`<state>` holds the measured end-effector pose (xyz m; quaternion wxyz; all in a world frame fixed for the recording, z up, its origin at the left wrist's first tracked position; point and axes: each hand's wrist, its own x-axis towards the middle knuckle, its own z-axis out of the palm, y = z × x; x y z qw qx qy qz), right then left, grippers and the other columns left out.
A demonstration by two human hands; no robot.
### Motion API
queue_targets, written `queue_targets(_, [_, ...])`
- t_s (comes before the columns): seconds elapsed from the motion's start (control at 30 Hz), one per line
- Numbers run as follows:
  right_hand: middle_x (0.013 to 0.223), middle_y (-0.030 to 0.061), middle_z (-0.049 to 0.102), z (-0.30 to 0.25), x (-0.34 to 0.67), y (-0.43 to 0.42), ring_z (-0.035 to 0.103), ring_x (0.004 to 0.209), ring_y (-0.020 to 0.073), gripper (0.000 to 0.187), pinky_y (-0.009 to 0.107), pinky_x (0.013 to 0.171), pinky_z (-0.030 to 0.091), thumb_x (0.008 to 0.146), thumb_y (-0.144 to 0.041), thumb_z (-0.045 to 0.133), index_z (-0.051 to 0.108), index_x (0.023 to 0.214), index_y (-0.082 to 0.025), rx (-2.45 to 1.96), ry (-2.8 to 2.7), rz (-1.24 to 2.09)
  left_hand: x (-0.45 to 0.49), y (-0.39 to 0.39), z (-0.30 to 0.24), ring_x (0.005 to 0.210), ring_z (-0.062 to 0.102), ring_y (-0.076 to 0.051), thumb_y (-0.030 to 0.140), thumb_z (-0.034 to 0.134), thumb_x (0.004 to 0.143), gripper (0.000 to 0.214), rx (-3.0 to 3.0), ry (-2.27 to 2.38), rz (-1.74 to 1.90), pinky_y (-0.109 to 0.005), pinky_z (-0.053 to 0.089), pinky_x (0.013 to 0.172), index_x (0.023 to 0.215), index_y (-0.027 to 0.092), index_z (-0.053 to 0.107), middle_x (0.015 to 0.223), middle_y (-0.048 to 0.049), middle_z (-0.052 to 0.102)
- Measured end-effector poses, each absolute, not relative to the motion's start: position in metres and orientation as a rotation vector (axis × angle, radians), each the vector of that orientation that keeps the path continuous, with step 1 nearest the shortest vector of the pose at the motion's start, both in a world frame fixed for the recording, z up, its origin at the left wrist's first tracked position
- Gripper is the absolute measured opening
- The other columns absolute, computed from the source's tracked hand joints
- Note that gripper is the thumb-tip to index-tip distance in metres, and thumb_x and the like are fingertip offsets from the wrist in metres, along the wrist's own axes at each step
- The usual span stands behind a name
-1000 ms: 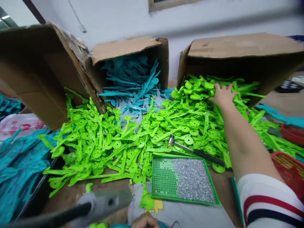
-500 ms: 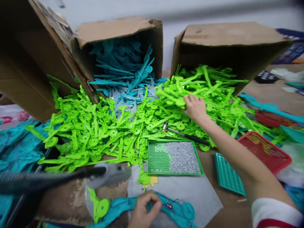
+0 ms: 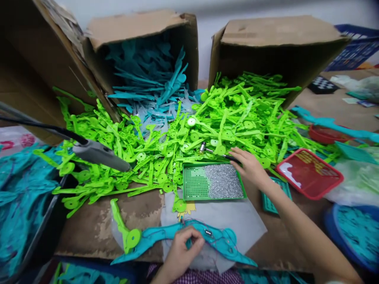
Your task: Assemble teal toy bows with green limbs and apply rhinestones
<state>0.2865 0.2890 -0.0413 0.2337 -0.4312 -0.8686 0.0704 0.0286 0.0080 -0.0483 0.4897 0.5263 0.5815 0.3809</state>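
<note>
My left hand (image 3: 185, 248) rests on a long teal plastic part (image 3: 160, 233), thumb and fingers curled together over it. Thin dark-red wires and a small silver component (image 3: 208, 232) lie along that part. Its left end meets a lime-green plastic piece (image 3: 133, 239) with a round disc. My right hand (image 3: 248, 163) is stretched out, fingers apart, over the black handle of a small hammer (image 3: 202, 147); whether it touches the handle I cannot tell. Just left of that hand lies a green tray (image 3: 194, 183), partly filled with small silver metal pieces.
Cardboard boxes (image 3: 266, 33) on their sides spill lime-green parts (image 3: 148, 157) and teal parts (image 3: 160, 86). A grey tool (image 3: 100, 154) on a cable hangs at left. Red tray (image 3: 310, 173), teal tray (image 3: 276, 197) and blue tub (image 3: 352, 232) stand right; a teal-filled bin (image 3: 26, 201) stands left.
My right hand has left the lime-green heap and come down toward the hammer handle. The grey tool has swung up and left. My left hand stays on the teal part.
</note>
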Motion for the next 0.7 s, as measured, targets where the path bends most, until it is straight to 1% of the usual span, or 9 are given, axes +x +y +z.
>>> queue_targets(0.07, [0.129, 0.0114, 0.072, -0.043, 0.299, 0.274, 0.068, 0.120, 0.0278, 0.037, 0.049, 0.103, 0.055, 0.101, -0.041, 0.048, 0.072, 0.123, -0.022, -1.235, -2.241, 0.266, 0.029, 0.009, -0.048, 0.071, 0.063, -0.015, 0.039, 0.064, 0.092, 0.029, 1.255, 1.411, 0.916, -0.023, 0.047, 0.069, 0.074, 0.016, 0.068, 0.072, -0.0041, 0.069])
queue_targets(0.13, [0.111, 0.0110, 0.078, -0.039, 0.309, 0.267, 0.074, 0.099, 0.0273, 0.036, 0.045, 0.089, 0.059, 0.099, -0.045, 0.051, 0.076, 0.110, -0.021, -1.347, -2.097, 0.307, 0.030, 0.009, -0.048, 0.072, 0.064, -0.016, 0.039, 0.065, 0.092, 0.028, 1.231, 1.404, 0.904, -0.024, 0.048, 0.069, 0.075, 0.017, 0.070, 0.074, -0.0043, 0.070])
queue_targets(0.2, [0.097, 0.0100, 0.079, -0.030, 0.311, 0.268, 0.074, 0.080, 0.0259, 0.037, 0.042, 0.076, 0.059, 0.096, -0.050, 0.054, 0.077, 0.099, -0.021, -1.446, -1.964, 0.339, 0.032, 0.009, -0.049, 0.074, 0.065, -0.016, 0.039, 0.065, 0.092, 0.027, 1.219, 1.382, 0.891, -0.024, 0.049, 0.071, 0.077, 0.017, 0.072, 0.075, -0.0045, 0.071])
queue_targets(0.27, [0.091, 0.0087, 0.078, -0.016, 0.301, 0.277, 0.072, 0.073, 0.0242, 0.040, 0.039, 0.072, 0.057, 0.095, -0.055, 0.055, 0.077, 0.099, -0.021, -1.485, -1.869, 0.390, 0.035, 0.009, -0.049, 0.076, 0.067, -0.017, 0.039, 0.067, 0.092, 0.026, 1.205, 1.358, 0.883, -0.025, 0.050, 0.072, 0.080, 0.017, 0.074, 0.077, -0.0049, 0.073])
queue_targets(0.37, [0.098, 0.0112, 0.077, 0.008, 0.267, 0.305, 0.072, 0.086, 0.0260, 0.046, 0.040, 0.083, 0.055, 0.099, -0.054, 0.050, 0.074, 0.116, -0.019, -1.549, -1.832, 0.326, 0.040, 0.008, -0.046, 0.078, 0.069, -0.017, 0.038, 0.069, 0.091, 0.023, 1.177, 1.344, 0.889, -0.025, 0.051, 0.074, 0.086, 0.018, 0.078, 0.082, -0.0057, 0.076])
queue_targets(0.43, [0.114, 0.0167, 0.073, 0.018, 0.242, 0.328, 0.070, 0.099, 0.0314, 0.053, 0.045, 0.086, 0.053, 0.100, -0.051, 0.049, 0.061, 0.141, -0.019, -1.708, -1.916, 0.165, 0.042, 0.006, -0.041, 0.082, 0.070, -0.018, 0.036, 0.070, 0.091, 0.020, 1.208, 1.332, 0.894, -0.026, 0.052, 0.077, 0.090, 0.018, 0.079, 0.086, -0.0058, 0.077])
queue_targets(0.5, [0.128, 0.0214, 0.065, 0.021, 0.224, 0.347, 0.065, 0.110, 0.0368, 0.062, 0.049, 0.086, 0.051, 0.099, -0.052, 0.052, 0.049, 0.153, -0.021, -1.785, -2.114, 0.098, 0.041, 0.002, -0.036, 0.086, 0.071, -0.017, 0.033, 0.070, 0.092, 0.017, 1.265, 1.308, 0.894, -0.026, 0.052, 0.081, 0.093, 0.019, 0.080, 0.088, -0.0056, 0.078])
queue_targets(0.57, [0.133, 0.0232, 0.060, 0.018, 0.215, 0.358, 0.062, 0.113, 0.0392, 0.063, 0.051, 0.086, 0.049, 0.098, -0.052, 0.053, 0.048, 0.153, -0.022, -1.831, -2.235, 0.092, 0.039, -0.002, -0.032, 0.087, 0.071, -0.017, 0.031, 0.071, 0.092, 0.015, 1.290, 1.317, 0.905, -0.025, 0.052, 0.082, 0.093, 0.019, 0.080, 0.089, -0.0053, 0.078])
queue_targets(0.7, [0.128, 0.0233, 0.063, 0.007, 0.216, 0.364, 0.064, 0.108, 0.0379, 0.054, 0.050, 0.087, 0.048, 0.095, -0.041, 0.055, 0.059, 0.143, -0.016, -1.841, -2.199, 0.064, 0.035, -0.004, -0.032, 0.084, 0.071, -0.017, 0.028, 0.072, 0.090, 0.013, 1.264, 1.375, 0.964, -0.025, 0.052, 0.078, 0.090, 0.018, 0.080, 0.086, -0.0049, 0.078])
